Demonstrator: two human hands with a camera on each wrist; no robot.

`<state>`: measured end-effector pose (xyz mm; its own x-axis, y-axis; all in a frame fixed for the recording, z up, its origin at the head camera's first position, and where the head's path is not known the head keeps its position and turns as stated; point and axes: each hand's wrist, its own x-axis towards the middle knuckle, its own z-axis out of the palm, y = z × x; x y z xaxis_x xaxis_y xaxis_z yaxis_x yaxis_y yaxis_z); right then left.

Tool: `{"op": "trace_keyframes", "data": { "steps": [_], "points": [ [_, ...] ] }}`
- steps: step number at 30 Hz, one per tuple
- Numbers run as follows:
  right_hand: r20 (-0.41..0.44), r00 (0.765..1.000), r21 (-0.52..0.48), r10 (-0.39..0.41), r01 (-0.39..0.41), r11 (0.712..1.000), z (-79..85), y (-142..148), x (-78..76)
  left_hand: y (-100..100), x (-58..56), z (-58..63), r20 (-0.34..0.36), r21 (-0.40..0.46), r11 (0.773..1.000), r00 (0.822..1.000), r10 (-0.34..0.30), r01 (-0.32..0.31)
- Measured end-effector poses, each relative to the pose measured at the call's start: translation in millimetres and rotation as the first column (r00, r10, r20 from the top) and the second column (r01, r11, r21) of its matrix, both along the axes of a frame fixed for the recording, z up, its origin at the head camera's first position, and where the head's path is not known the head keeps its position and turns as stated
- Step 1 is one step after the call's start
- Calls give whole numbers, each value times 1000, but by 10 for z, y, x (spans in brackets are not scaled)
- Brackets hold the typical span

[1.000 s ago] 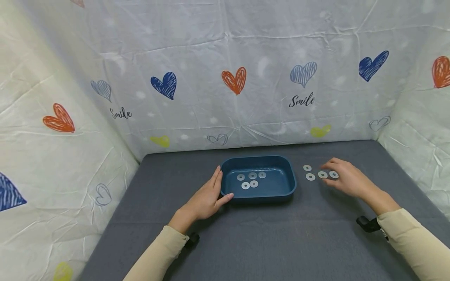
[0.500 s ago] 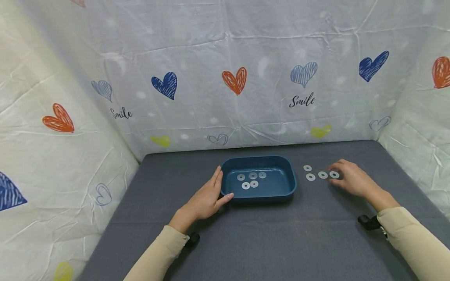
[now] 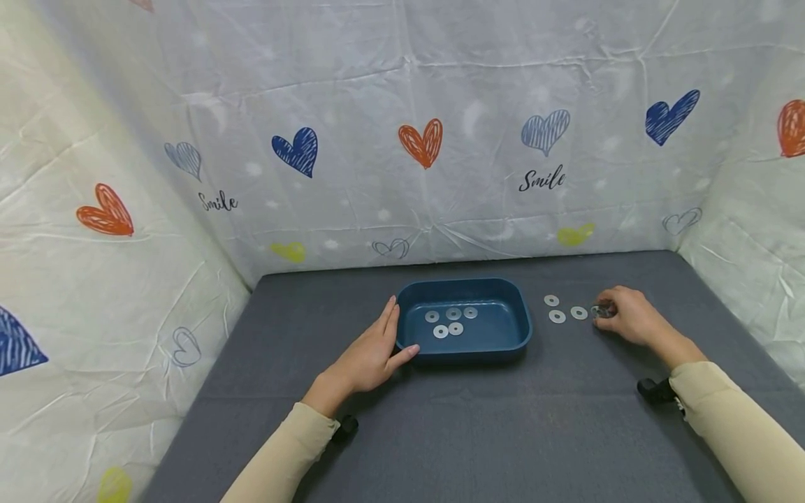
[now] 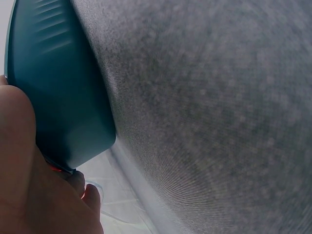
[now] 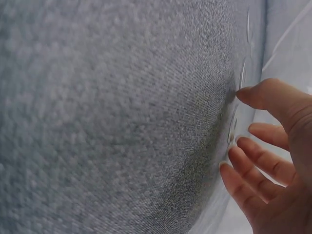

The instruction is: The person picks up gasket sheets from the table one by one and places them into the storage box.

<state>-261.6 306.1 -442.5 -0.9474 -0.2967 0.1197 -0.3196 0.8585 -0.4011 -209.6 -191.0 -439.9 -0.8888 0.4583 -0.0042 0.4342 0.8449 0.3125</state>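
Overlapping a blurred washer (image 3: 596,311), the right grip (image 3: 634,318) partly hides it.

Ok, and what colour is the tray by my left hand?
The tray is dark blue; it shows best in the head view.

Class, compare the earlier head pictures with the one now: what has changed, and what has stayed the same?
The right hand has moved right, from around the neighbouring washer to the rightmost washer, which now looks darker; whether it is held, I cannot tell. The left hand stays at the left end of the blue tray, and the five washers inside and the three other loose washers remain in place.
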Motion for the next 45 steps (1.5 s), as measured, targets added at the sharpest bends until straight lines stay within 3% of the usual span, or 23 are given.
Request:
{"op": "trace_keyframes", "data": {
  "steps": [9, 35, 45],
  "points": [
    [-15, 1000, -7, 7, -7, 1000, -24, 29, -80, -4, -2, -2, 3, -14, 1000, 1000, 0, 0],
    [99, 994, 4, 38, -39, 999, 49, 114, -157, 2, 3, 6, 13, -1, 1000, 1000, 6, -6],
    [157, 981, -2, 111, -113, 994, 130, 125, -213, -12, -1, 1, 20, -8, 1000, 1000, 2, -2]
  ]
}}
